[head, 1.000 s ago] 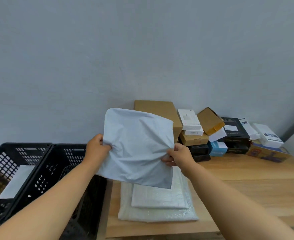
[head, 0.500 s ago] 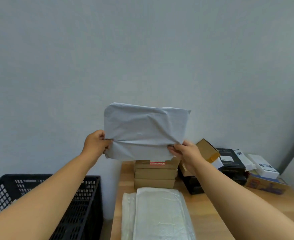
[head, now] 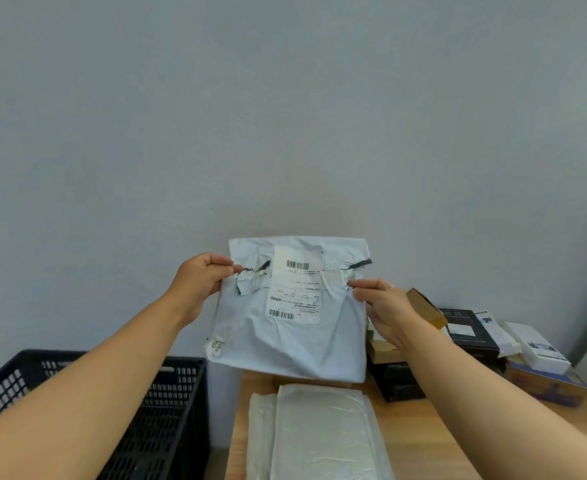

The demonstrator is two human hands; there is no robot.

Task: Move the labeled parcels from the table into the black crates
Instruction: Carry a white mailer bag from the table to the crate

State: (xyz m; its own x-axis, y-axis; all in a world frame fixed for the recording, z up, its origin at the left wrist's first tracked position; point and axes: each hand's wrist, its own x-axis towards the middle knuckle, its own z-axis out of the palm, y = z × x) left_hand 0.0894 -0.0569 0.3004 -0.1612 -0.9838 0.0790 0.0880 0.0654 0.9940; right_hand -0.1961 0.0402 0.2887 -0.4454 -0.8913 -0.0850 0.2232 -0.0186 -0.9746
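Observation:
A pale grey poly mailer parcel [head: 295, 344] hangs upright in front of the wall, its white shipping label [head: 296, 284] with barcodes facing me. My left hand [head: 200, 278] pinches its left edge and my right hand [head: 384, 303] pinches its right edge, both just below the torn, folded flap. Two white bubble-wrap mailers [head: 319, 434] lie stacked on the wooden table [head: 434, 441] below the parcel. A black crate [head: 167, 410] stands on the left beside the table, under my left forearm.
Along the wall to the right sits a pile of boxes: a tilted brown carton [head: 427, 306], a black box [head: 465, 329], white boxes [head: 538, 348] and a blue-printed box [head: 548, 386]. Another black box [head: 397, 381] rests behind the mailers.
The parcel has been turned over between my hands, so its labelled side now faces me, and it hangs lower than half a second ago. Before that I lifted it off the stack.

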